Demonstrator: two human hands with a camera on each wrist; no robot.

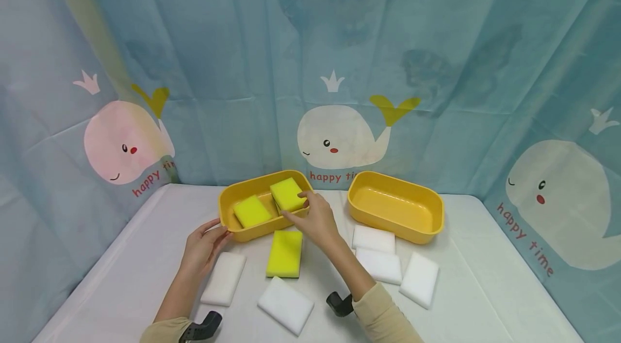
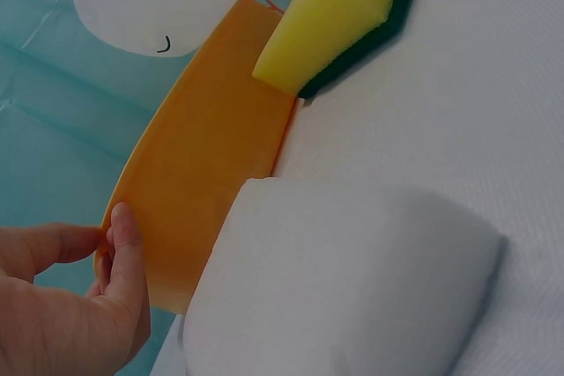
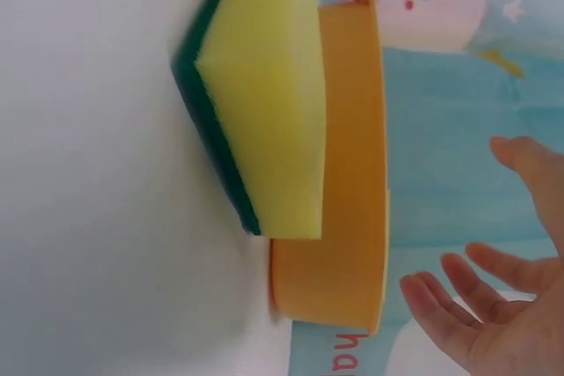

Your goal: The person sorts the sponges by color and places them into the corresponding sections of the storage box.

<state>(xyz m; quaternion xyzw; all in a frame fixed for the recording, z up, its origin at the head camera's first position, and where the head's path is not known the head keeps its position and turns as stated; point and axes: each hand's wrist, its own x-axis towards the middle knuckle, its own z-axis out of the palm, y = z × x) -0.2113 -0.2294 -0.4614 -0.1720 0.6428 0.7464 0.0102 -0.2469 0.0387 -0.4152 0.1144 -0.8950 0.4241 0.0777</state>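
Fingers (image 2: pixel 128 237) of the left hand (image 1: pixel 201 247) pinch the rim of the left yellow tray (image 1: pixel 262 228), which holds 2 yellow sponges (image 1: pixel 252 212). The right hand (image 1: pixel 318 221), fingers wide and holding nothing, is near the tray's right end. 1 yellow sponge (image 1: pixel 284 254) and 5 white sponges (image 1: pixel 286 305) lie on the counter (image 1: pixel 475 278).

Left tray (image 1: pixel 262 230): right hand (image 1: pixel 317 219) hides part of its right end. White sponge (image 2: pixel 344 279) in front: cropped by left wrist view's bottom edge.
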